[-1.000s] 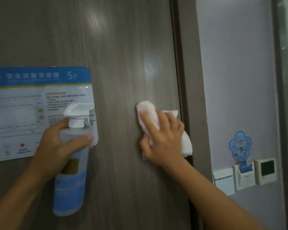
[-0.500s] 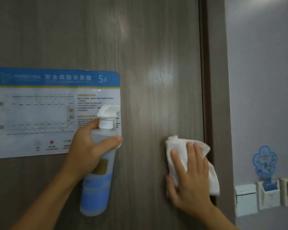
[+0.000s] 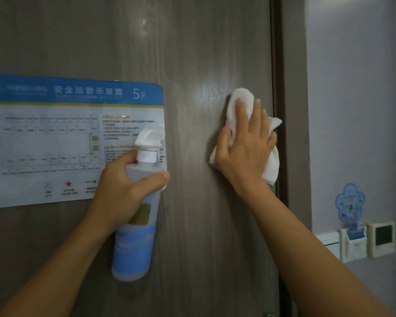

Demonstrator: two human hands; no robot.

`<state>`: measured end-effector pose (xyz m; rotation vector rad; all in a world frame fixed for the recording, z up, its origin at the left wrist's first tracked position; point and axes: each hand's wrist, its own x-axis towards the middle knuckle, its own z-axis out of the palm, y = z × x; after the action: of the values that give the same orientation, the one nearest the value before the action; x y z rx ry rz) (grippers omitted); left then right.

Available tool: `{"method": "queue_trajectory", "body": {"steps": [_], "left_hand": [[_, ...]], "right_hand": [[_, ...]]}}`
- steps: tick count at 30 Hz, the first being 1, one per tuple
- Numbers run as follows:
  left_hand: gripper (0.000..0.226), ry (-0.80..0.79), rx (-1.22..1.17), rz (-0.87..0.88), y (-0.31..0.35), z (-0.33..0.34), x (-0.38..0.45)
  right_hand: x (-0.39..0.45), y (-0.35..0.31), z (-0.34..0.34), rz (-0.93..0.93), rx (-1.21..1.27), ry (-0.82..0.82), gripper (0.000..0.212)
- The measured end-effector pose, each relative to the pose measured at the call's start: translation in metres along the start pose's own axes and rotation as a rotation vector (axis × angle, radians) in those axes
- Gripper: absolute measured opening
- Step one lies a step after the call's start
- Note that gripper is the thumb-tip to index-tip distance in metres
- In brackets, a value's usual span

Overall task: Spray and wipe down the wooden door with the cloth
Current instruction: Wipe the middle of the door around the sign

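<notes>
The dark grey-brown wood-grain door (image 3: 128, 42) filled most of the view, its right edge meeting a darker frame (image 3: 294, 110), with a pale lilac wall (image 3: 352, 88) beyond. On the door's left side hung a large laminated floor-plan notice (image 3: 44, 145) with a blue header band bearing white Chinese characters and "5F"; below ran small orange headings, one starting "INSTRUCTIONS", a red star and a green arrow, the finer print too blurred to read.

Over the notice's lower right corner stood the translucent spray bottle (image 3: 133, 252) with a white trigger head, a blue wrap and a tan square label whose writing could not be made out. The left hand (image 3: 124, 193) gripped the bottle just below its neck, thumb curled across the front, fingers hidden behind.

Near the door's right edge the white crumpled cloth (image 3: 238, 104) lay flat against the wood under the right hand (image 3: 245, 156), whose straight, spread fingers pressed it to the door; cloth showed above the fingertips and hung out past the hand's right side down to the wrist, reaching the frame gap.

On the wall's lower part sat a blue flower-shaped sticker (image 3: 350, 203), a white card-holder switch (image 3: 352, 244) holding a blue card, and a small white panel with a dark screen (image 3: 382, 239).
</notes>
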<state>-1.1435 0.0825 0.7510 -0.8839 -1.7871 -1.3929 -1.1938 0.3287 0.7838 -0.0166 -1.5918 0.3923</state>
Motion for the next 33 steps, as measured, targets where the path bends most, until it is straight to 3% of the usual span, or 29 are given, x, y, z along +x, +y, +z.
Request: {"method": "queue_trajectory", "body": {"steps": [3, 10, 13, 15, 17, 20, 24, 27, 33], "left_hand": [[0.038, 0.021, 0.000, 0.000, 0.000, 0.001, -0.001], [0.039, 0.075, 0.055, 0.005, 0.001, 0.006, -0.001], [0.040, 0.071, 0.073, 0.002, 0.001, 0.006, -0.001], [0.040, 0.055, 0.071, 0.001, 0.001, 0.005, -0.002], [0.041, 0.043, 0.062, 0.002, 0.001, 0.004, -0.002], [0.040, 0.039, 0.062, 0.005, 0.002, 0.004, -0.002], [0.041, 0.042, 0.062, 0.013, 0.001, 0.005, 0.000], [0.041, 0.045, 0.049, 0.013, -0.001, 0.005, -0.001], [0.041, 0.032, 0.039, 0.008, 0.000, 0.003, -0.001]], "right_hand": [[-0.022, -0.004, 0.002, -0.081, -0.006, -0.005, 0.068], [-0.151, 0.043, -0.005, -0.674, -0.035, -0.173, 0.075], [-0.157, 0.078, -0.011, -0.800, -0.070, -0.230, 0.070], [-0.139, 0.088, -0.013, -0.753, -0.069, -0.215, 0.070], [-0.112, 0.085, -0.013, -0.583, -0.054, -0.169, 0.072], [-0.064, 0.060, -0.012, -0.306, -0.018, -0.099, 0.073], [-0.028, 0.019, -0.009, -0.144, -0.053, -0.088, 0.076], [-0.033, 0.016, -0.011, -0.161, -0.035, -0.130, 0.080], [-0.012, 0.058, -0.022, -0.402, -0.110, -0.154, 0.079]]}}
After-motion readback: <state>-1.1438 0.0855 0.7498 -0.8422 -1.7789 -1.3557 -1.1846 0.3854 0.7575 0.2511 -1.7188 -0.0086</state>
